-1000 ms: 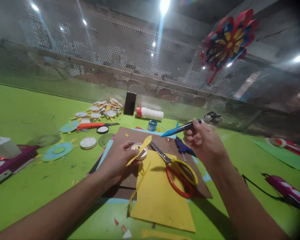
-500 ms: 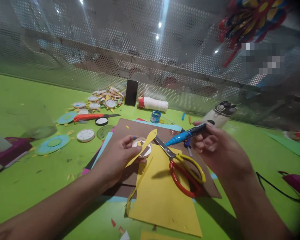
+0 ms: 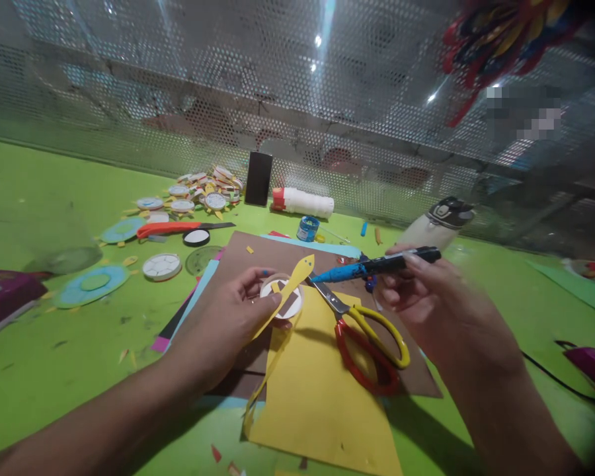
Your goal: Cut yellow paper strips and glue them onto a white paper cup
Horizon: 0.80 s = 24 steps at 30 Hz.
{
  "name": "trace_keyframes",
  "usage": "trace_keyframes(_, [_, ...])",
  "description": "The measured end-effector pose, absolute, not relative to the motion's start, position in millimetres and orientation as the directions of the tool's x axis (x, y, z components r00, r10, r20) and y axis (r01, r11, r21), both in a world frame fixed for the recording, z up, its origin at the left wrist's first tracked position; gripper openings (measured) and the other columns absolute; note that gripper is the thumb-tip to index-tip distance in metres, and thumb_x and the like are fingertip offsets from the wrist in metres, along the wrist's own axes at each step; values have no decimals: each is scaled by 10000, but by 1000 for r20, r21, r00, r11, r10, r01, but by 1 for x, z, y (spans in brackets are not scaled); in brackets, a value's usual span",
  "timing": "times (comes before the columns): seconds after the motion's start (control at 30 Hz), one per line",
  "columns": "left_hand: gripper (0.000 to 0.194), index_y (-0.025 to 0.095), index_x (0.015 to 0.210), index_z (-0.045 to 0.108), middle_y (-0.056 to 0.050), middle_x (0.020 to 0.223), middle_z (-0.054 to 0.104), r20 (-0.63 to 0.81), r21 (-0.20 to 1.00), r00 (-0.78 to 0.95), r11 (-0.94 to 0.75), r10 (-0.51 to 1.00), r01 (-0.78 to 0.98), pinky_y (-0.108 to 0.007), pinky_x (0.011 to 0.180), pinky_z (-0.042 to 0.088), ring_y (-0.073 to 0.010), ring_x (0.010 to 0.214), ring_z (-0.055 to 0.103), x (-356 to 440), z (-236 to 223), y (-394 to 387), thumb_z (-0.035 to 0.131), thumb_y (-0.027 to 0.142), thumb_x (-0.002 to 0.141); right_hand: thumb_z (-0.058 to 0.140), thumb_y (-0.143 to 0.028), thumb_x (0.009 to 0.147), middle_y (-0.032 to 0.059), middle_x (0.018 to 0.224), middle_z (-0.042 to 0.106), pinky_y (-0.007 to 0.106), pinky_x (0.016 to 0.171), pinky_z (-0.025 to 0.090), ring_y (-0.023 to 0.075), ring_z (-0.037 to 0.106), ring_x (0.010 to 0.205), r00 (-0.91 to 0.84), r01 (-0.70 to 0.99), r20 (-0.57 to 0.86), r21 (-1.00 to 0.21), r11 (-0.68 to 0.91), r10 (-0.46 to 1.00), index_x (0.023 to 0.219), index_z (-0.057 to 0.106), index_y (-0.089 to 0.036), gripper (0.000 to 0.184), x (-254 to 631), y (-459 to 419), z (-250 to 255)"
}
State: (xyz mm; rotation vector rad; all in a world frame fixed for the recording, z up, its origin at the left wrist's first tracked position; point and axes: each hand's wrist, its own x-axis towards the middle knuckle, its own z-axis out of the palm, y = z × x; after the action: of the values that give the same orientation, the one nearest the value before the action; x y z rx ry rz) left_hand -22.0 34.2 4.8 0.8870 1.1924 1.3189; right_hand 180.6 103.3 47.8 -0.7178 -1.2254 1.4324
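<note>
Between the thumb and fingers of my left hand (image 3: pixel 238 314) is a small round white lid (image 3: pixel 293 305) with brown and yellow paper pieces on it. The same thumb presses a yellow paper strip (image 3: pixel 297 272) across it; the strip's rounded end carries two small dots. My right hand (image 3: pixel 431 297) grips a blue-and-black marker (image 3: pixel 371 266), its blue end pointing left towards the strip, just apart from it. Below the marker, scissors (image 3: pixel 364 330) with one red and one yellow handle lie on a yellow paper sheet (image 3: pixel 322 396).
Brown cardboard (image 3: pixel 248 254) lies under the yellow sheet. At the back left are a heap of small paper discs (image 3: pixel 213 192), a red-handled knife (image 3: pixel 173 229) and a dark phone-like slab (image 3: pixel 258 178). A blue jar (image 3: pixel 307 229) and a white bottle (image 3: pixel 302 201) stand further back.
The marker in my right hand has moved left and levelled out, its blue end now closer to the strip's dotted end. My left hand keeps its hold almost unchanged.
</note>
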Motion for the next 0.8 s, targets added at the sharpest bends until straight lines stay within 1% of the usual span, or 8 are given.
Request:
trace_keyframes(0.13, [376,153,1094,557,-80,979,663,-144,977,-164,113,976,-183,-304,723,531,-199,834,647,-19,5,36,632,244,737,683,-190,760,-32,590,537,186,463,437,85,497,535,-261,-270,262,-944,190,929,819,677,-206,61,182,102,44])
trace_keyframes(0.27, [375,153,1087,576,-78,900,650,-176,983,-226,160,958,-87,-298,629,529,-189,739,637,-18,6,37,616,246,725,655,-220,804,-43,592,537,203,455,428,85,494,499,-235,-101,405,-914,392,884,867,667,-246,69,180,96,38])
trace_keyframes(0.33, [356,150,1059,597,-72,868,647,-169,986,-242,166,955,-35,-284,601,519,-184,720,627,-17,4,37,613,246,717,639,-229,814,-27,655,570,221,481,450,96,521,533,-241,55,486,-858,511,840,904,662,-233,93,178,89,36])
trace_keyframes(0.43, [340,155,1046,620,-56,807,654,-145,986,-217,159,965,48,-262,564,494,-175,685,616,-19,-1,38,594,254,721,639,-196,802,-16,725,613,227,540,469,98,559,579,-329,275,572,-703,656,751,957,653,-225,158,175,79,35])
trace_keyframes(0.5, [345,172,1065,623,-43,775,661,-120,985,-203,143,972,101,-246,527,467,-162,639,607,-20,-6,38,565,267,739,647,-173,787,-21,739,627,226,581,471,95,575,598,-389,352,610,-594,723,690,963,646,-226,185,174,74,36])
trace_keyframes(0.57, [345,187,1077,626,-33,765,669,-94,982,-191,123,977,147,-235,504,445,-154,608,603,-22,-11,38,546,275,752,642,-164,784,-24,761,638,222,607,469,93,582,623,-422,379,634,-526,762,648,956,639,-229,183,173,71,36])
trace_keyframes(0.63, [358,196,1097,622,-29,775,681,-71,979,-182,104,981,177,-232,502,438,-157,613,611,-24,-15,38,538,277,759,633,-156,788,-24,789,649,217,621,469,95,589,655,-443,374,642,-501,780,625,957,631,-231,185,172,70,35])
trace_keyframes(0.8, [394,193,1144,608,-23,764,695,-29,969,-151,65,988,238,-227,492,426,-158,608,610,-26,-16,36,531,305,774,617,-141,793,-12,812,651,242,660,476,120,597,710,-469,336,626,-526,781,623,966,626,-231,195,172,73,32])
